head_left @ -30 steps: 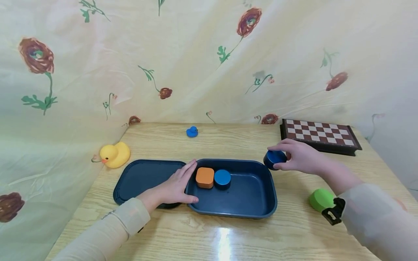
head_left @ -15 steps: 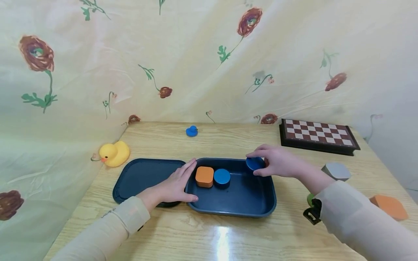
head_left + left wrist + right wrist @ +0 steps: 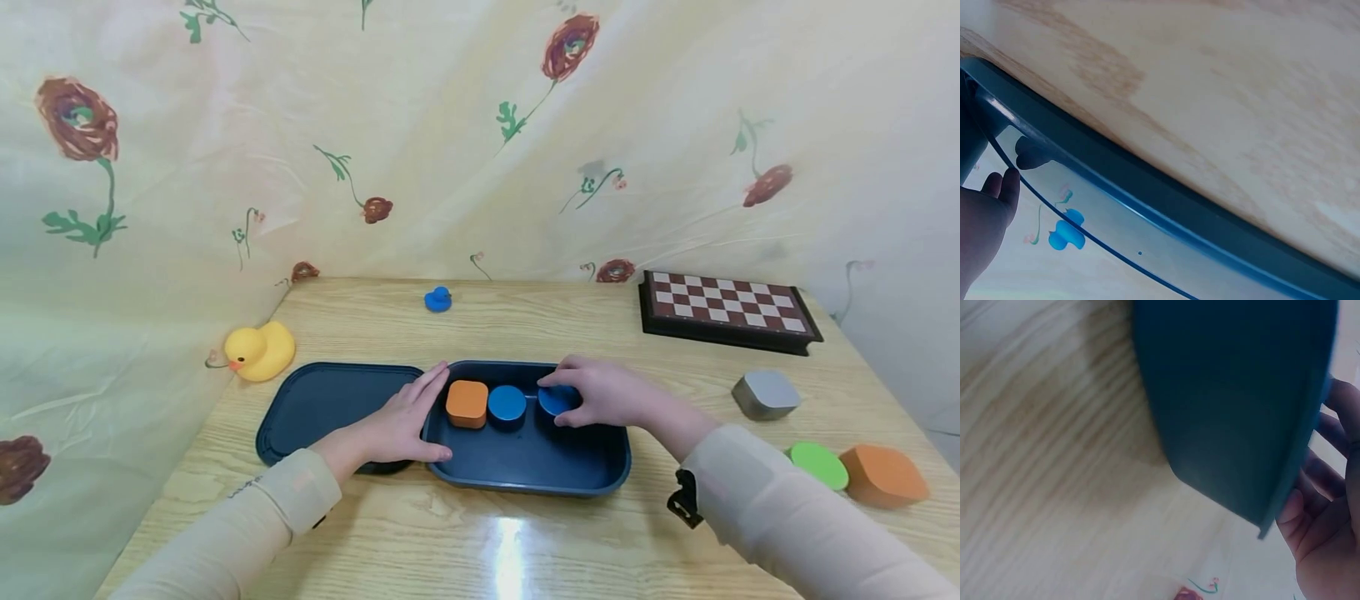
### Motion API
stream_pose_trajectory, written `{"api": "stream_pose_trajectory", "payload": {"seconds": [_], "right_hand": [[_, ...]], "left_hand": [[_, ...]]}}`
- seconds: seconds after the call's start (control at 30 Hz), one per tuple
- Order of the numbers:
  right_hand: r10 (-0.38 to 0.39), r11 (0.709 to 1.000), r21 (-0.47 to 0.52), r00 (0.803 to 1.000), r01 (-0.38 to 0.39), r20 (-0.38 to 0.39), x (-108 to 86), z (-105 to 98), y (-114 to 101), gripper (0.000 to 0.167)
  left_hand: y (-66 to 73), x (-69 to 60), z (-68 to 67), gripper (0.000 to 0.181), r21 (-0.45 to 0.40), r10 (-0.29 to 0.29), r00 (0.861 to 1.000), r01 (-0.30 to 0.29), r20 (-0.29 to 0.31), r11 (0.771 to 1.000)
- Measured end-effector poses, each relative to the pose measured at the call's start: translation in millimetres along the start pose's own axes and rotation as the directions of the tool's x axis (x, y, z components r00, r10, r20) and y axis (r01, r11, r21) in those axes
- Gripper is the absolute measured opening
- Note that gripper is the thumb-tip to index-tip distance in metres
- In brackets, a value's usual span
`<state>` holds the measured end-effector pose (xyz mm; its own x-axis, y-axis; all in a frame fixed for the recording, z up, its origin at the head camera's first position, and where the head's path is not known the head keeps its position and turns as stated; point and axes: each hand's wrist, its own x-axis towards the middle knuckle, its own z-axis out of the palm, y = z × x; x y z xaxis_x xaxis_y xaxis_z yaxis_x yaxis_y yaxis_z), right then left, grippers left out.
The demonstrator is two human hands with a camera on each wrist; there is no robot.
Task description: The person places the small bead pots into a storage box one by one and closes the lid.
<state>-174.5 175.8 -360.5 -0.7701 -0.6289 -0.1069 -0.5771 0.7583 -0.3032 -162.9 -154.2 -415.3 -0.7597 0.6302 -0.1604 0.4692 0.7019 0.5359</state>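
Observation:
A dark blue rectangular box (image 3: 525,462) stands on the table. Inside its left part sit an orange rounded-square block (image 3: 467,403) and a blue round block (image 3: 507,405), side by side. My right hand (image 3: 600,395) pinches a second blue round block (image 3: 557,402) between thumb and fingers, inside the box to the right of the first. Whether that block touches the floor cannot be told. My left hand (image 3: 397,425) rests on the box's left rim, fingers extended. In the right wrist view the box wall (image 3: 1235,412) hides the held block and part of the hand (image 3: 1329,512).
A dark lid (image 3: 330,408) lies left of the box, partly under my left forearm. A yellow duck (image 3: 260,351) and small blue duck (image 3: 438,299) stand farther back. At right are a checkered board case (image 3: 727,308), a grey block (image 3: 767,394), a green block (image 3: 819,465) and an orange block (image 3: 885,475).
My right hand has carried the blue round block leftward, from beyond the box's right rim to inside it. The grey and orange blocks at right have come out from behind my arm. My left hand stays put.

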Motion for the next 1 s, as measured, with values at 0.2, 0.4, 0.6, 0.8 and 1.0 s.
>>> {"api": "stream_pose_trajectory", "payload": {"seconds": [0.2,0.4,0.6,0.8,1.0], "right_hand": [[0.03,1.0,-0.007,0.999,-0.03,0.014,5.2,11,-1,0.048],[0.041,0.999,-0.015,0.999,-0.041,0.013,9.3,18,0,0.049],[0.037,0.999,-0.031,0.999,-0.037,0.016,10.6,21,-1,0.051],[0.025,0.999,-0.046,1.0,-0.024,0.003,9.8,24,0,0.052],[0.01,0.999,-0.042,1.0,-0.01,0.001,9.2,24,1,0.053]], "left_hand": [[0.0,-0.1,-0.2,0.107,0.001,-0.001,1.0,0.001,0.0,1.0],[0.4,0.0,-0.1,0.107,-0.001,-0.005,1.0,0.005,0.005,1.0],[0.5,-0.1,-0.2,0.107,-0.006,-0.002,1.0,0.002,0.003,1.0],[0.1,0.2,0.0,0.107,-0.004,0.001,1.0,-0.001,-0.001,1.0],[0.9,0.1,0.0,0.107,-0.008,-0.013,1.0,0.013,0.007,1.0]]}}
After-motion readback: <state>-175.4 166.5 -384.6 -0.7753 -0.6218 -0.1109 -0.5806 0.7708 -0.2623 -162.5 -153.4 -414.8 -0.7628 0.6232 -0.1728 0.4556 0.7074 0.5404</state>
